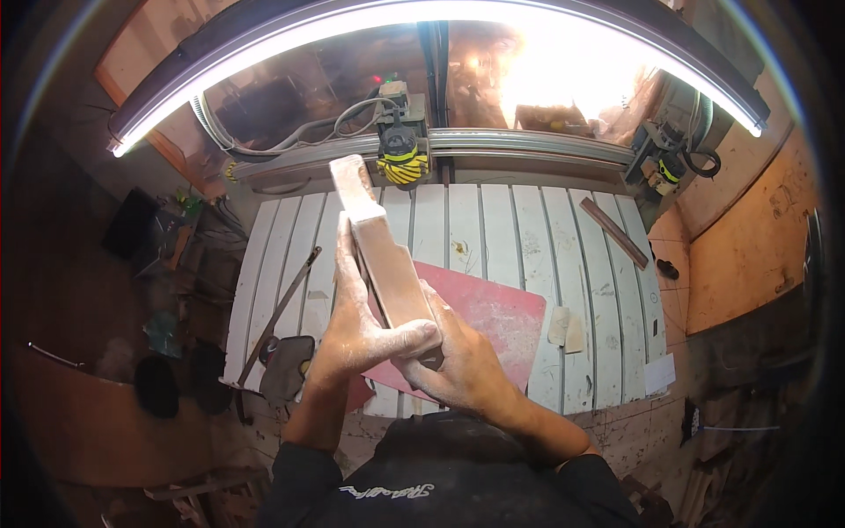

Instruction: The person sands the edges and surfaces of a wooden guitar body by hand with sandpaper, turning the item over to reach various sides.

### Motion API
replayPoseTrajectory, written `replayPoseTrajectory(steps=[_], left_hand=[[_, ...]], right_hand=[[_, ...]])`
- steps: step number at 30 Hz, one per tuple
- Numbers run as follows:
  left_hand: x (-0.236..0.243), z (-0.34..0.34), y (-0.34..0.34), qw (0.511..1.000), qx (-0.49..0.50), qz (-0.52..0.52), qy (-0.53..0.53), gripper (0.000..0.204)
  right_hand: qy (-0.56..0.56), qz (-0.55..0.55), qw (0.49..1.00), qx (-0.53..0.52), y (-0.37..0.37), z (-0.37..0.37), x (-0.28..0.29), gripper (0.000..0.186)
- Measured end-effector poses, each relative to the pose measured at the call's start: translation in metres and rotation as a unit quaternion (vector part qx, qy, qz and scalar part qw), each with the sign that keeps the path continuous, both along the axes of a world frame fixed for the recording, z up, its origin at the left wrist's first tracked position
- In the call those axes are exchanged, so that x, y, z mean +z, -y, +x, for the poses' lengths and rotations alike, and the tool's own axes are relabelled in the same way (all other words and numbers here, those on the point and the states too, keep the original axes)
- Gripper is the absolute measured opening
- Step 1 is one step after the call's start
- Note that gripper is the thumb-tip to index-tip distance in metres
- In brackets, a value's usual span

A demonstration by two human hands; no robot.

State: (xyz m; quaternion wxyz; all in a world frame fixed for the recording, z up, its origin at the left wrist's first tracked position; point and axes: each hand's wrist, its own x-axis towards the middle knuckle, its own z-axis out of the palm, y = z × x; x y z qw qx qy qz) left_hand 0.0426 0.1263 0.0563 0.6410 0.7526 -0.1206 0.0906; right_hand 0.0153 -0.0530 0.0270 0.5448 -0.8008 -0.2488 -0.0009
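Observation:
A long, stepped block, pale brown and dusty, is held up at a tilt above the table, its narrow end pointing away from me. It looks like wood. My left hand grips it along the left side, thumb across the near end. Around the lower right side and near end wraps my right hand. White dust coats both hands. Beneath them a flat pink-red sheet lies on the white slatted table; hands and block hide part of it.
Behind the table a machine rail carries a tool head with a yellow-and-black striped guard. A long thin bar and a dark pouch-like item lie at the left. To the right are a brown strip and small pale pieces.

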Motion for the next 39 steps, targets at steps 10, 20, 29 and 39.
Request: replayPoseTrajectory(steps=[10,20,29,39], left_hand=[[-0.001,-0.036,0.001,0.997,-0.049,0.003,-0.052,0.107],[-0.023,0.015,0.009,0.995,0.023,-0.092,0.025,0.045],[-0.031,0.048,0.032,0.996,-0.067,-0.019,0.052,0.026],[-0.067,0.052,0.071,0.980,-0.120,0.132,0.087,0.014]], right_hand=[[0.034,-0.047,0.998,0.016,-0.005,-0.007,-0.007,0.111],[0.131,-0.035,0.990,-0.029,0.027,-0.016,-0.019,0.098],[-0.301,0.027,0.953,0.008,0.111,-0.052,-0.068,0.037],[-0.315,0.285,0.849,-0.313,0.136,-0.057,-0.133,0.009]])
